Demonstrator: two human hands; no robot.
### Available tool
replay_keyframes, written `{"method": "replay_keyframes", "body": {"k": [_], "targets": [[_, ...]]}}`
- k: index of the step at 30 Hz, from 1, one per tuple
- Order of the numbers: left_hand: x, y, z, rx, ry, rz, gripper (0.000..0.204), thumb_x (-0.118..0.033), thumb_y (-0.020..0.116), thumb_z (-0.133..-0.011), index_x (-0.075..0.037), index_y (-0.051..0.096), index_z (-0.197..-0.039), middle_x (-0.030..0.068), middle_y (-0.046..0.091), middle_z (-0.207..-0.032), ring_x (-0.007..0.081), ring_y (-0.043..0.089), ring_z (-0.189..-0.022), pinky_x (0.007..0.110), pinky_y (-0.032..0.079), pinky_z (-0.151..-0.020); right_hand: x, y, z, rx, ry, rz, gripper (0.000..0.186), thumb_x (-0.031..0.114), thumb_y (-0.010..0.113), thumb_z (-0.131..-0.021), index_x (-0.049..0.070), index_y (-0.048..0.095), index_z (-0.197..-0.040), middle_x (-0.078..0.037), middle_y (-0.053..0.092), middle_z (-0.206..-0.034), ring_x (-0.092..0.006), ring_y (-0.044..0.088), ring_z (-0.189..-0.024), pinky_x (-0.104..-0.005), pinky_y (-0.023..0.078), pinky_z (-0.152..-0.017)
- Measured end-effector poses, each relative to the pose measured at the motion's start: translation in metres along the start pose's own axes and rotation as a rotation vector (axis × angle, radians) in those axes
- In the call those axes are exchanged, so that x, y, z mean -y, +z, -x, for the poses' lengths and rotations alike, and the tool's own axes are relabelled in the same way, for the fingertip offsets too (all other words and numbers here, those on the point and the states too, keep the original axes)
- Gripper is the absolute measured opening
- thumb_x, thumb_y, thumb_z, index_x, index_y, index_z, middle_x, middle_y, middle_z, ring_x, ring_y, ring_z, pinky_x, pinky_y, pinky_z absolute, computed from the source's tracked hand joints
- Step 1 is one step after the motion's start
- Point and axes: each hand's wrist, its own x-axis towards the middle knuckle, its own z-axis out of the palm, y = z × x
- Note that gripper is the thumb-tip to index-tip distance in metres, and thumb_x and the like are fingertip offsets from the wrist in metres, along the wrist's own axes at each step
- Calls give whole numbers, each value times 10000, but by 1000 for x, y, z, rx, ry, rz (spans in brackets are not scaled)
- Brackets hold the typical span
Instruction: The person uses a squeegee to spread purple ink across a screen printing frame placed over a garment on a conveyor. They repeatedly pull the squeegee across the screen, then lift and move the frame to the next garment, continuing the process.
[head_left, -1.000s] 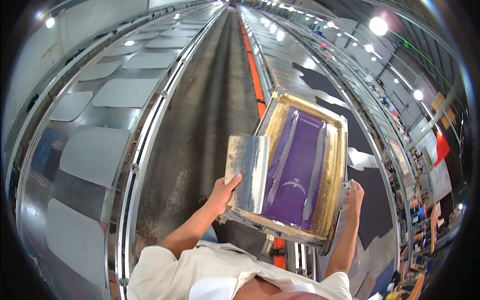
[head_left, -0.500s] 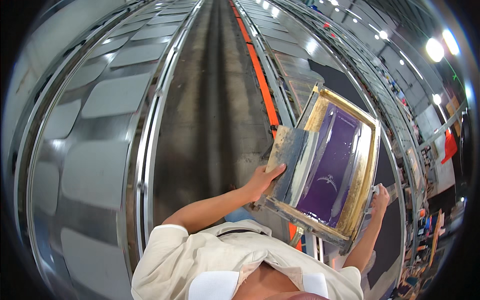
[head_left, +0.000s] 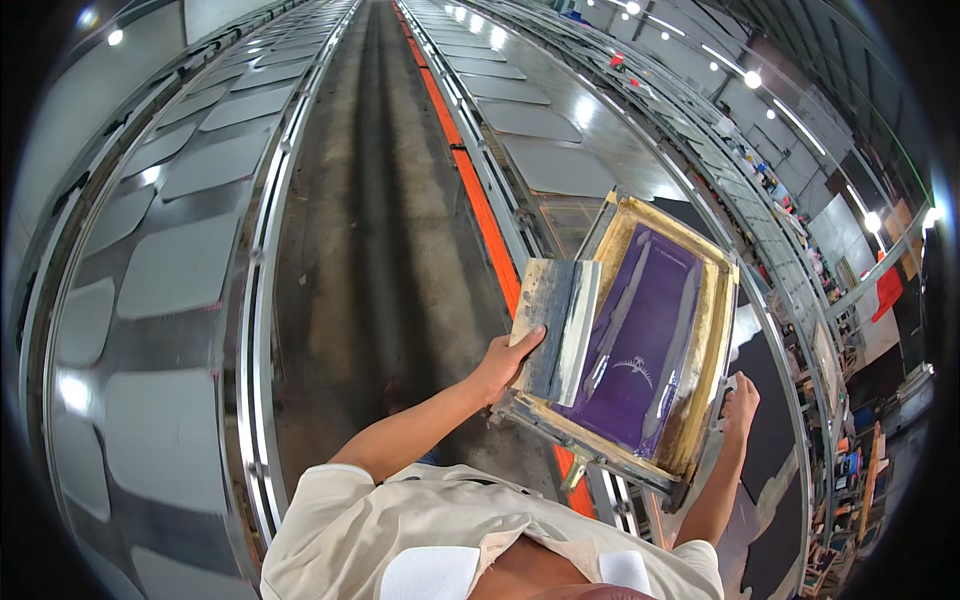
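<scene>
The hands are apart: the left hand (head_left: 500, 370) grips the squeegee (head_left: 546, 305), thumb on top; the right hand (head_left: 740, 403) is closed on the right side of the frame (head_left: 716, 305). The frame overlaps the left edge of the worktop (head_left: 602, 132), its long axis running away from the person, leaning right. The squeegee lies roughly parallel, pale edge facing right. Inside stained, yellowish rims, the glossy purple mesh (head_left: 650, 335) shows grey streaks.
</scene>
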Motion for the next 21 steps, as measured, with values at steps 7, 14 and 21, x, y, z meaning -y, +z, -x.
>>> {"method": "replay_keyframes", "body": {"k": [7, 14, 21], "targets": [[-104, -36, -134, 22, -131, -93, 721, -514, 753, -877, 74, 610, -1270, 139, 701, -1121, 203, 692, -976, 359, 560, -847, 17, 95, -28, -115, 83, -11, 273, 322, 610, -991, 83, 649, -1118, 59, 393, -590, -51, 345, -456, -240, 254, -406], [-218, -43, -326, 213, -210, -329, 832, -558, 768, -835, 92, 578, -1317, 181, 667, -1228, 236, 669, -1077, 378, 521, -953, 31, 199, -49, -371, 172, -133, 295, 299, 663, -959, 66, 637, -1138, 43, 425, -620, -61, 342, -477, -248, 250, -427], [-219, -51, -538, 378, -245, -460, 831, -574, 760, -835, 73, 574, -1322, 190, 608, -1319, 313, 561, -1258, 444, 403, -1097, -17, 304, -109, -557, 114, -286, 224, 235, 663, -954, 70, 653, -1105, 38, 478, -666, -52, 384, -497, -233, 263, -421]]}}
